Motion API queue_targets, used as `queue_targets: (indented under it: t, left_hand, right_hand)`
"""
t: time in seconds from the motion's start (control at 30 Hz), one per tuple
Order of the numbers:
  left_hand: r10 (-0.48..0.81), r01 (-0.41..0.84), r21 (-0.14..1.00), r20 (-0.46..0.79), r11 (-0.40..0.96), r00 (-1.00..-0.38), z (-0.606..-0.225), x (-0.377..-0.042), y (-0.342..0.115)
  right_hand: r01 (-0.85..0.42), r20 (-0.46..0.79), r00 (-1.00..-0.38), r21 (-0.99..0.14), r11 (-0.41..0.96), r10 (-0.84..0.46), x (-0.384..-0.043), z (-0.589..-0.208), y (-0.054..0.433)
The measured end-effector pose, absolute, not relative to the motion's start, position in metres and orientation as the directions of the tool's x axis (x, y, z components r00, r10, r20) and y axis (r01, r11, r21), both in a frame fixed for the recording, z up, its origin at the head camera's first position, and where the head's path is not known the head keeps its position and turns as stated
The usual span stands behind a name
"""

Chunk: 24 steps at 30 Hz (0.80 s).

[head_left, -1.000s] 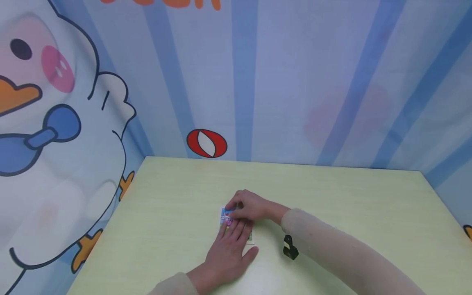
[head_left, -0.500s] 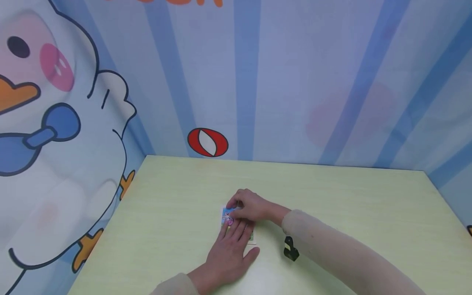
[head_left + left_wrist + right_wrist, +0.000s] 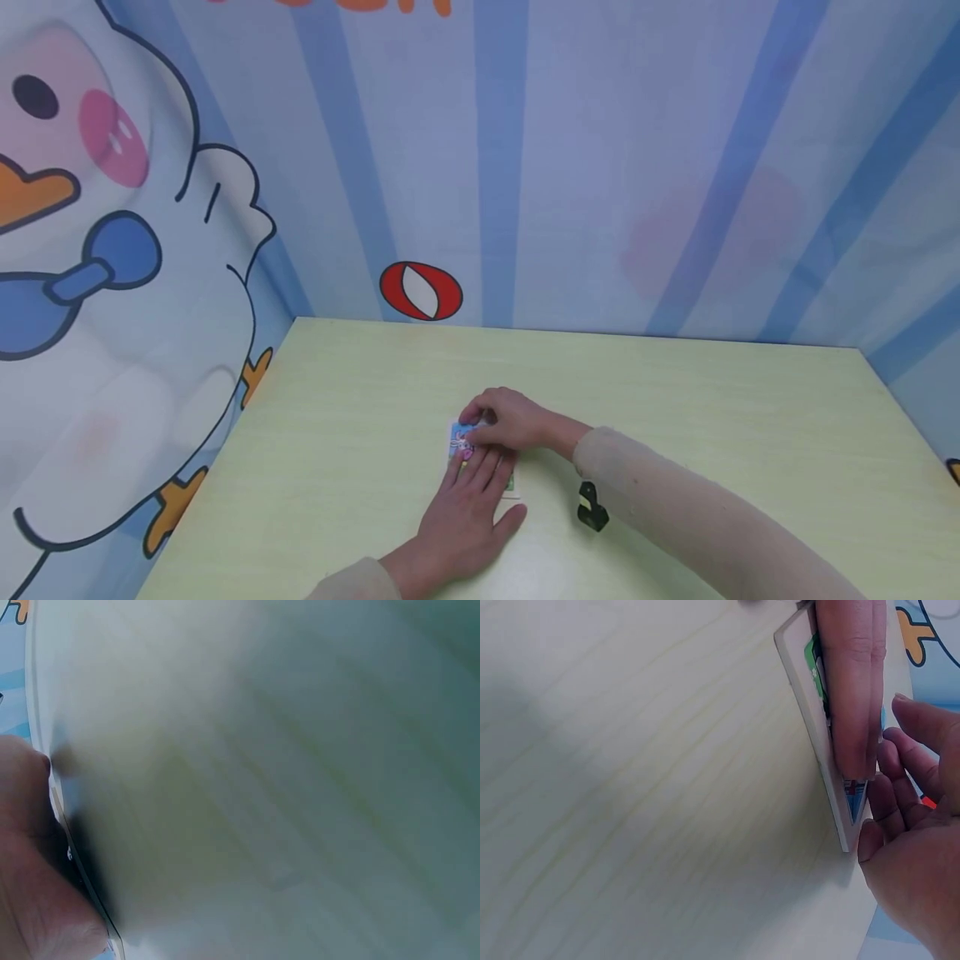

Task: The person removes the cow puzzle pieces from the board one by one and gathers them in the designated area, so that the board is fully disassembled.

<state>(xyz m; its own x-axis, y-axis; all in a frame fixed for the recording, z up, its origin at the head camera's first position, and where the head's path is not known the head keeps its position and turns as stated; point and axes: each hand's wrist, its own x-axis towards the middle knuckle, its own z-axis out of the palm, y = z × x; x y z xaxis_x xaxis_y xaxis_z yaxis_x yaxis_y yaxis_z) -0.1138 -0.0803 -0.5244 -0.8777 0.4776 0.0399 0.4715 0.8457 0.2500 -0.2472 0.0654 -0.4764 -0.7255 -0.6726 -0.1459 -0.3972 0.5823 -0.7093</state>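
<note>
A small flat picture board (image 3: 458, 445) with a white border and a blue, pink and green cartoon print lies on the table. My left hand (image 3: 462, 517) rests flat across it, fingers straight and thumb spread to the right, hiding much of the print. Over the far part, my right hand (image 3: 508, 419) has its fingers curled at the board's edge, with thumb and forefinger bent toward each other. The right wrist view shows the board's pale edge (image 3: 817, 735), the left fingers (image 3: 847, 690) pressed on top and the right fingertips (image 3: 871, 834) right at the far end.
The pale yellow-green table (image 3: 712, 417) extends around both hands. Behind it hangs a blue striped backdrop (image 3: 585, 167), with a large white cartoon duck (image 3: 135, 375) at the left. A black device (image 3: 592, 506) sits at the right wrist, below the sleeve.
Both hands and the board stay in nearly the same place. Only a slight shift of the head view shows.
</note>
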Motion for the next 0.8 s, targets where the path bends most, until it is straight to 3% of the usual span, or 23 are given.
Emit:
queue_targets:
  t: [0.8]
  left_hand:
    - [0.475,0.469,0.243,0.036,0.849,-0.879,-0.5266,-0.1137,-0.0808]
  right_hand:
    - [-0.406,-0.110,-0.729,-0.725,0.556,-0.675,-0.2505,-0.4782,0.0613]
